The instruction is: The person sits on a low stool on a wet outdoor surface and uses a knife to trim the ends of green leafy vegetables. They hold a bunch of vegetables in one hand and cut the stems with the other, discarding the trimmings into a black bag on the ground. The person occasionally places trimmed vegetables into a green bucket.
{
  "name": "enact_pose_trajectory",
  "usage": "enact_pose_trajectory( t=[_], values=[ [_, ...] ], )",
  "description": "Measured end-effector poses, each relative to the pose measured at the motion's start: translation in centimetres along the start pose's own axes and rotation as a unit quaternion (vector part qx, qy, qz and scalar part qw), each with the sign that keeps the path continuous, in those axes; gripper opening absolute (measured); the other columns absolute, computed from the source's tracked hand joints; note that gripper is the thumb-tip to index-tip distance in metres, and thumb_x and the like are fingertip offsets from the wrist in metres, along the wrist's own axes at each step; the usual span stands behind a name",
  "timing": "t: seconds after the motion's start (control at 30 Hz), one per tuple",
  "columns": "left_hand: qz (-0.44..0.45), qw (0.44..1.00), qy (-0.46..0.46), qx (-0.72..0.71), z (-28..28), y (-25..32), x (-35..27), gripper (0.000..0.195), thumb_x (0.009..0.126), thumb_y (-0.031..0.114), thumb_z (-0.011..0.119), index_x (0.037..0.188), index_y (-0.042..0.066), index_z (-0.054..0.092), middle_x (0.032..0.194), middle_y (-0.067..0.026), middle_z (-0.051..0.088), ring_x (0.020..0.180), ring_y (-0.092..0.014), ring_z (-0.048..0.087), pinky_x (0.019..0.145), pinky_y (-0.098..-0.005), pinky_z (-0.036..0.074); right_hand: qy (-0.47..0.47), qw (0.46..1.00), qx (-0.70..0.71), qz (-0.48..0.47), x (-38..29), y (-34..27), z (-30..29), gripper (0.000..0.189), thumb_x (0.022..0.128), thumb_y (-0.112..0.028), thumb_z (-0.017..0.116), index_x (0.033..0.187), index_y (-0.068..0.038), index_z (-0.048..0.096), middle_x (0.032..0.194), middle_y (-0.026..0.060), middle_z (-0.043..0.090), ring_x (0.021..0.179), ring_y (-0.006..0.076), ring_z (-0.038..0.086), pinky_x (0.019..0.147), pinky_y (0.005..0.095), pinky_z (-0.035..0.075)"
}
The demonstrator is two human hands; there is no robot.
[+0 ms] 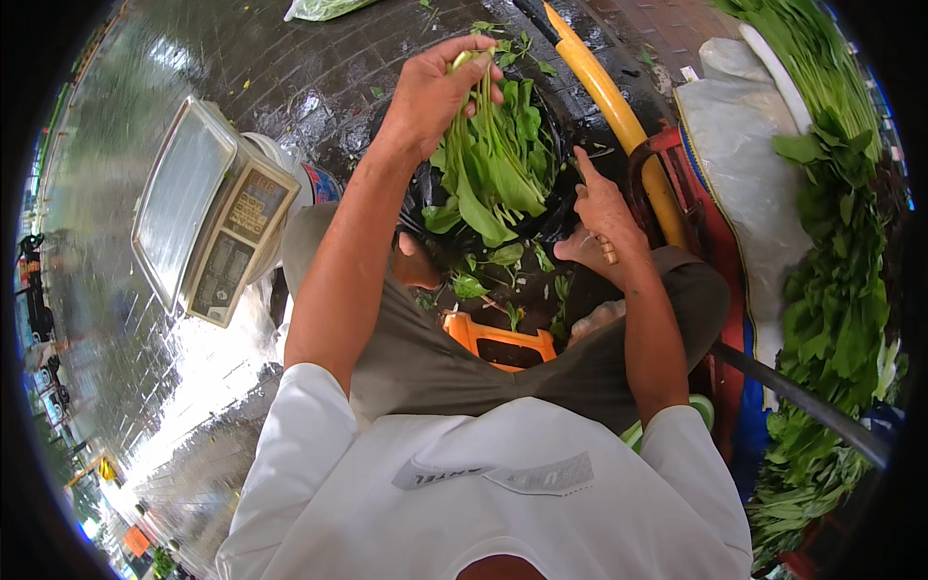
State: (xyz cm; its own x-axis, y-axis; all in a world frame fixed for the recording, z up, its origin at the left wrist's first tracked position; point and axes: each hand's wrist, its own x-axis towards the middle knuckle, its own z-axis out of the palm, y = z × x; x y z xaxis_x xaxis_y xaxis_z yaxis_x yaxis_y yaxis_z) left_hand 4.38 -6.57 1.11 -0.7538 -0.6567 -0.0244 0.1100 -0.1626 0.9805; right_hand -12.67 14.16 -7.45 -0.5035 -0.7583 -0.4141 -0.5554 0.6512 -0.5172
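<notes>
My left hand point(446, 87) pinches the pale stems of a bunch of leafy greens point(500, 159). The leaves hang down toward me over a black plastic bag point(420, 192) on the wet ground. To the right of the bunch, my right hand point(609, 203) is closed around a small tool, apparently a knife, whose wooden handle point(607, 250) sticks out below the palm. Its index finger points forward, and most of the blade is hidden. Loose leaves point(470, 285) lie between my feet.
A digital weighing scale point(225, 217) stands at my left. An orange plastic stool point(500, 341) shows between my legs. Along my right are a yellow pole point(609, 94), a red metal frame point(725, 348), a plastic-wrapped pad point(754, 174) and heaped greens point(834, 319). A dark bar point(805, 402) crosses there.
</notes>
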Motion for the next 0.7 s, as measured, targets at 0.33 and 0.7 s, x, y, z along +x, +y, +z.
enact_pose_trajectory(
  t=[0.33, 0.7],
  values=[
    [0.033, 0.995, 0.095, -0.015, -1.4, 2.0, 0.3, 0.017, 0.096, 0.019, 0.053, 0.107, 0.006, 0.058, 0.075, 0.0, 0.059, 0.058, -0.007, 0.055, 0.048, -0.0211, 0.04, 0.041, 0.994, -0.098, -0.005, 2.4, 2.6, 4.8, 0.018, 0.081, -0.018, 0.063, 0.084, -0.001, 0.069, 0.086, 0.0229, 0.066, 0.086, 0.0409, 0.064, 0.077, 0.0476, 0.051],
    [0.062, 0.979, 0.192, 0.007, -2.5, 3.0, -0.1, 0.02, 0.098, 0.02, 0.051, 0.107, 0.004, 0.058, 0.075, 0.0005, 0.058, 0.059, -0.007, 0.054, 0.049, -0.0205, 0.04, 0.101, 0.995, -0.009, 0.027, 6.5, 8.0, 12.4, 0.017, 0.076, -0.018, 0.067, 0.08, -0.002, 0.065, 0.082, 0.0206, 0.066, 0.082, 0.0406, 0.063, 0.072, 0.0477, 0.05]
  ],
)
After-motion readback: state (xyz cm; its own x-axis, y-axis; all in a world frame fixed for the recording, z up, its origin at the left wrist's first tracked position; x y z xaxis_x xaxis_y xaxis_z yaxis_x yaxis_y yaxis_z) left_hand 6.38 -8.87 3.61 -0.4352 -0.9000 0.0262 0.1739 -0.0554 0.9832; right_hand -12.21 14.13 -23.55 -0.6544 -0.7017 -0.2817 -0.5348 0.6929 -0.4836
